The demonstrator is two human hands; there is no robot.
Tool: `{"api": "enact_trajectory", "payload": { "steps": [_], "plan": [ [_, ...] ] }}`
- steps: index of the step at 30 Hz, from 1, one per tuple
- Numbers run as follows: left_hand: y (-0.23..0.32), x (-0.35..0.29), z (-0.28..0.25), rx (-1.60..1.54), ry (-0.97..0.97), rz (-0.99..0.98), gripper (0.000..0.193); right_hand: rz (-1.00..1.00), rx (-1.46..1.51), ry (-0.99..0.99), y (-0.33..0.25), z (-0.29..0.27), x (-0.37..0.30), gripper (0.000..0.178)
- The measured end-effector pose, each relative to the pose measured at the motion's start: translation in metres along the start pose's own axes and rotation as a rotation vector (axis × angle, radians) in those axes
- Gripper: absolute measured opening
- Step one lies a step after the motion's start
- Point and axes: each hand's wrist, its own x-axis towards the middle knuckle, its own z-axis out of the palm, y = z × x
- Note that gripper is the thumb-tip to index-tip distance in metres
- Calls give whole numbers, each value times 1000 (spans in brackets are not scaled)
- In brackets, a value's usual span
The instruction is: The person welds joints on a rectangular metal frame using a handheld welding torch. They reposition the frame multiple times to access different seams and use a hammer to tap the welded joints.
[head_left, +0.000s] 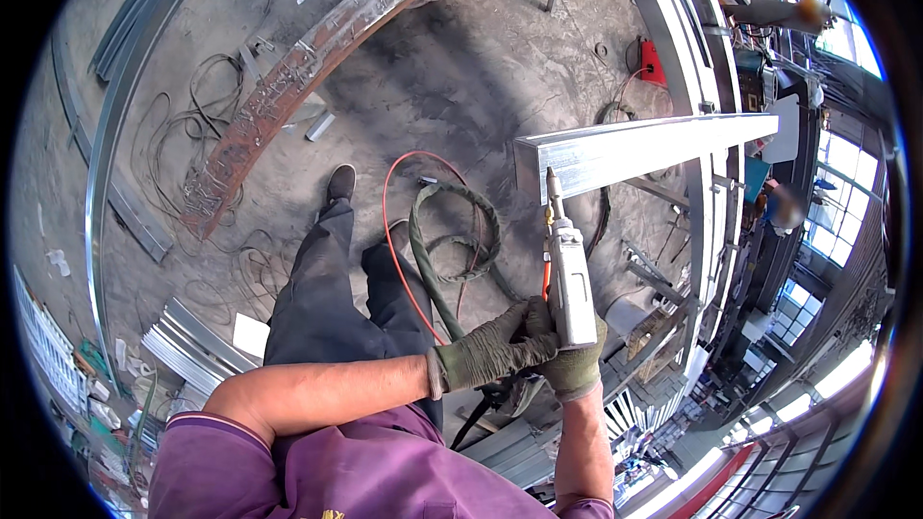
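Workshop, concrete floor, grey, stained and scuffed, w/ loose cables strewn at left. Long rusty steel beam lies diagonally across the floor, upper left to top centre. Grey metal profiles curve along the left edge; a stack of shorter light profiles sits lower left. Red hose and a coiled green-sleeved cable lie on the floor btwn the person's legs and the work. Small red box on the floor upper right. Racks and clutter along the right side, bright windows beyond.

Both hands gloved. Right hand is wrapped around the lower body of a grey handheld welding torch, fingers closed on it. Left hand reaches across and clamps on the same torch from the left, touching the right hand. Torch stands nearly upright, nozzle tip at the near end of a long silver rectangular metal tube, at its lower edge. Tube runs out to the right, raised above the floor.
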Motion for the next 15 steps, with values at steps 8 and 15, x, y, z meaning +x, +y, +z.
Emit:
{"api": "enact_trajectory", "payload": {
  "steps": [8,15],
  "plan": [
    [-21,20,12,-120,105,159,78,-98,-88,-64,19,-10,17,32],
    [-21,25,5,-150,51,83,94,-176,-220,-135,32,-9,28,27]
  ]
}}
